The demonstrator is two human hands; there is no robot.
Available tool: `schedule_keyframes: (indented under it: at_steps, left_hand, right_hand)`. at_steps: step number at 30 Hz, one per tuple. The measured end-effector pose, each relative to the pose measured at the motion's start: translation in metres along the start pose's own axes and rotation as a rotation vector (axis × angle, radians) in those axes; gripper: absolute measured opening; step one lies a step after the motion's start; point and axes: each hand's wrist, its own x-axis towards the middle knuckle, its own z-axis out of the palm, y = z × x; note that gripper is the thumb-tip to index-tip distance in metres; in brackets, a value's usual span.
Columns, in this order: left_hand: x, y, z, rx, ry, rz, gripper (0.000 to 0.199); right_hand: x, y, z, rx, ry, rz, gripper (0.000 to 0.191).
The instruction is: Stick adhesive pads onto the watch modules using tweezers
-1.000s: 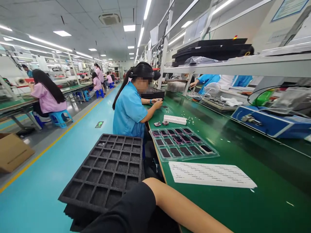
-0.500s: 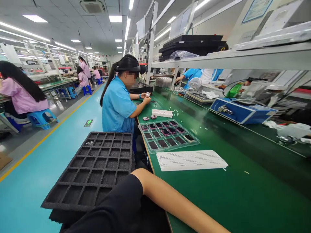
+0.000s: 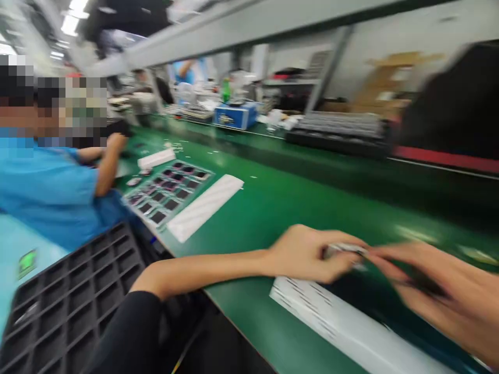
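Observation:
My left hand (image 3: 302, 254) is closed on a small whitish-silver part (image 3: 345, 249), gripped between thumb and fingers above the green bench. From the right, my right hand (image 3: 440, 285) meets it, fingertips pinched together at the part's edge. Motion blurs this hand, and a dark shape under its fingers cannot be made out. Just below both hands, a white sheet with rows of small dark print (image 3: 327, 317) lies on the bench.
Farther left on the bench are a clear tray of dark square pieces (image 3: 167, 192), another white sheet (image 3: 206, 208) and a white block (image 3: 156, 157). A black compartment tray (image 3: 74, 280) stands beside the bench's edge. A co-worker in blue (image 3: 47, 192) sits at left. A blue box (image 3: 236, 115) stands behind.
The view has swung right and down towards the bench. Both my hands and the small part now show; before, only my left arm was in view.

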Motion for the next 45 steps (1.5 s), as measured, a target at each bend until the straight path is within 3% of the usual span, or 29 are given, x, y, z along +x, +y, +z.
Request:
schedule_keyframes:
  at_steps: [2,3,10,18,22,29,35,39,45]
  left_hand:
    - [0.003,-0.007,0.001,-0.104,0.048,0.039,0.027]
    - [0.005,-0.011,0.002,-0.143,0.066,0.056,0.028]
    - [0.000,-0.016,0.001,-0.218,0.062,0.123,0.039]
    - [-0.003,-0.013,0.004,-0.217,0.124,0.139,0.034]
    - [-0.003,-0.015,0.006,-0.173,0.161,0.141,0.026]
    - [0.001,-0.015,0.007,-0.336,0.176,0.068,0.018]
    - [0.006,-0.009,-0.002,-0.602,-0.018,-0.048,0.016]
    - [0.007,-0.005,-0.004,-0.727,-0.025,-0.107,0.019]
    - [0.006,-0.006,-0.004,-0.728,-0.027,-0.169,0.022]
  right_hand:
    - [-0.005,-0.017,-0.019,0.004,-0.002,-0.266,0.014]
    - [-0.002,-0.024,-0.022,-0.002,0.038,-0.296,0.014]
    - [0.010,-0.036,-0.016,0.030,0.095,-0.223,0.010]
    - [0.001,-0.043,-0.013,-0.260,0.065,-0.287,0.024]
    - [0.002,-0.040,-0.014,-0.319,-0.016,-0.388,0.026]
    - [0.008,-0.030,-0.021,0.058,-0.015,-0.249,0.016]
    - [0.010,-0.030,-0.023,0.179,0.054,-0.294,0.016]
    - [0.008,-0.031,-0.024,0.052,0.084,-0.333,0.023]
    - [0.004,-0.034,-0.028,-0.229,0.042,-0.410,0.035]
